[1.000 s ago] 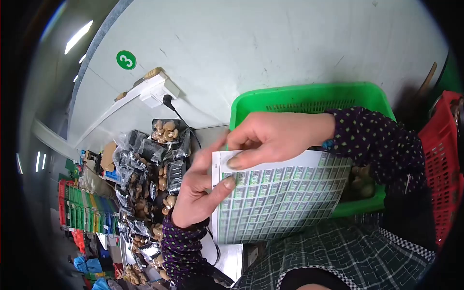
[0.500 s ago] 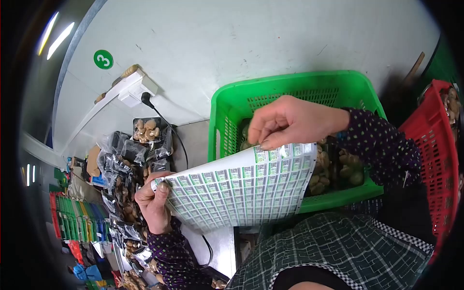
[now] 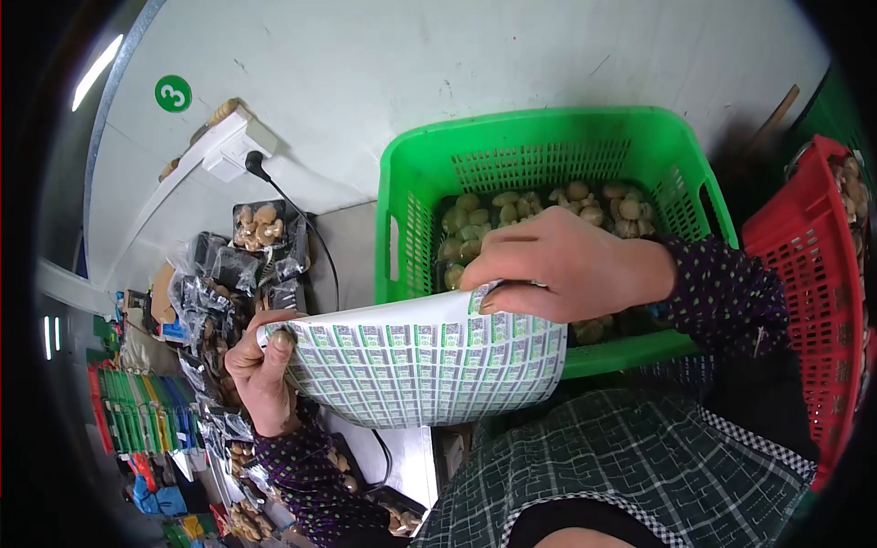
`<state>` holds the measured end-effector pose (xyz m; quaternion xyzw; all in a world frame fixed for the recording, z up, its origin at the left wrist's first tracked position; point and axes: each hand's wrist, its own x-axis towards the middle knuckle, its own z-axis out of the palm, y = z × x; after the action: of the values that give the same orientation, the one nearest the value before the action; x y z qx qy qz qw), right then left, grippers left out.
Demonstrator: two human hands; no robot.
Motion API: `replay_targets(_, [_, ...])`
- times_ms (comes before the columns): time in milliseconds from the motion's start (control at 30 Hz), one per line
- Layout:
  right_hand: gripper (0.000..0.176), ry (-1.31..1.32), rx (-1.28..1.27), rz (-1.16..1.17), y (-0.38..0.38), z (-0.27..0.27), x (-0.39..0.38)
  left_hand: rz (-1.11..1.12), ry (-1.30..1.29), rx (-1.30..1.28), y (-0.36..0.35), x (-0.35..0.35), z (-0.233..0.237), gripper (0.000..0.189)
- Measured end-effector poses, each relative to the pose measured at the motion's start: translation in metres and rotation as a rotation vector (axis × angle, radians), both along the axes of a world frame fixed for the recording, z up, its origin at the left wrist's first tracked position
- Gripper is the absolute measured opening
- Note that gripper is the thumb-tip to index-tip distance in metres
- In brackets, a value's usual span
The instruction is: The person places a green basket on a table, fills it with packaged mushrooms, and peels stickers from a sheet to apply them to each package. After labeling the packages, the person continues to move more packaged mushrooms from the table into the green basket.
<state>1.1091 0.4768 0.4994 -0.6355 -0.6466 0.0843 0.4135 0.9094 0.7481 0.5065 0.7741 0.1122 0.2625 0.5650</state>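
Observation:
My left hand (image 3: 265, 374) grips the left corner of a sheet of sticker labels (image 3: 425, 365), thumb on the printed face. Small green, white and grey labels fill the sheet in rows, with a bare white strip along part of its top edge. At the end of that strip, my right hand (image 3: 571, 269) pinches a label at the sheet's upper edge between thumb and finger. Behind the sheet stands a green plastic basket (image 3: 539, 128) holding packs of mushrooms (image 3: 475, 219), partly hidden by my right hand and the sheet.
A red crate (image 3: 813, 301) with mushroom packs stands at the right. Left of the basket lie a mushroom tray (image 3: 258, 226) and a pile of black packs (image 3: 215, 310). A black cable (image 3: 315, 228) runs down from a wall socket (image 3: 239, 151). Stacked crates (image 3: 142, 411) stand farther left.
My right hand has come down onto the sheet's upper edge, its fingers closing on a label there. The sheet bows more now. The view has shifted, showing more mushroom packs in the basket.

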Motion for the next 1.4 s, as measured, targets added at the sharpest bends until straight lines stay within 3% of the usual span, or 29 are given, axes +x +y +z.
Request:
replay_targets(33, [0.020, 0.008, -0.008, 0.005, 0.002, -0.005, -0.001, 0.005, 0.018, 0.012, 0.002, -0.005, -0.002, 0.034])
replay_targets(100, [0.011, -0.344, 0.199, -0.059, 0.009, -0.021, -0.006, 0.053, 0.078, 0.016, 0.006, -0.015, -0.003, 0.031])
replay_targets(133, [0.011, -0.323, 0.183, -0.065, 0.014, -0.025, -0.009, 0.069, 0.094, -0.014, 0.007, -0.021, -0.006, 0.027])
replay_targets(167, [0.008, -0.162, 0.266, -0.016, 0.021, -0.029, -0.008, 0.269, 0.239, 0.136, 0.005, -0.034, 0.002, 0.023])
replay_targets(233, [0.005, 0.207, 0.305, -0.012, 0.030, -0.036, 0.012, 0.387, 0.125, 0.194, 0.020, -0.073, 0.005, 0.030])
replay_targets(300, [0.012, 0.565, -0.135, -0.118, 0.034, -0.077, 0.054, 0.356, 0.217, 0.224, 0.040, -0.128, 0.011, 0.036])
replay_targets(367, [0.013, 0.519, -0.428, -0.246, 0.041, -0.145, 0.068, 0.343, 0.284, 0.189, 0.036, -0.144, 0.009, 0.034])
replay_targets(467, [0.015, 0.407, -0.498, -0.193, 0.052, -0.180, 0.054, 0.278, 0.271, 0.215, 0.000, -0.134, 0.004, 0.035])
replay_targets(600, [0.017, 0.350, -0.386, -0.178, 0.072, -0.211, 0.049, 0.234, 0.251, 0.053, -0.023, -0.129, 0.001, 0.033])
replay_targets(667, [0.016, 0.045, -0.367, -0.223, 0.073, -0.223, 0.051, 0.207, 0.219, 0.058, -0.024, -0.130, -0.004, 0.031])
replay_targets(733, [0.026, -0.196, -0.178, -0.435, 0.076, -0.240, 0.049, 0.257, 0.223, 0.056, -0.027, -0.123, -0.009, 0.028])
replay_targets(800, [0.033, -0.082, -0.325, -0.501, 0.074, -0.201, 0.048, 0.301, 0.294, 0.057, -0.028, -0.117, -0.012, 0.025])
replay_targets(867, [0.038, 0.555, -0.332, -0.028, 0.069, -0.156, 0.036, 0.255, 0.253, 0.027, -0.027, -0.113, -0.016, 0.026])
replay_targets(933, [0.035, 0.645, -0.386, 0.238, 0.049, -0.090, 0.004, 0.240, 0.256, 0.036, -0.024, -0.108, -0.022, 0.029])
replay_targets(1067, [0.025, 0.448, -0.214, 0.361, 0.037, -0.083, -0.026, 0.209, 0.210, -0.069, -0.019, -0.089, -0.033, 0.030])
replay_targets(1133, [0.022, 0.340, -0.019, 0.260, 0.029, -0.091, -0.031, 0.199, 0.212, -0.041, -0.021, -0.082, -0.035, 0.027])
replay_targets(1267, [0.020, 0.165, 0.059, 0.095, 0.002, -0.100, -0.045, 0.230, 0.245, -0.081, -0.019, -0.078, -0.053, 0.031])
replay_targets(1300, [0.020, 0.006, 0.108, 0.064, -0.005, -0.100, -0.047, 0.218, 0.231, -0.114, -0.023, -0.074, -0.057, 0.030])
replay_targets(1333, [0.020, -0.153, 0.156, 0.037, -0.010, -0.101, -0.047, 0.222, 0.285, 0.028, -0.018, -0.074, -0.064, 0.028])
replay_targets(1400, [0.016, -0.228, 0.181, 0.041, -0.013, -0.107, -0.041, 0.250, 0.275, -0.208, -0.023, -0.073, -0.074, 0.027])
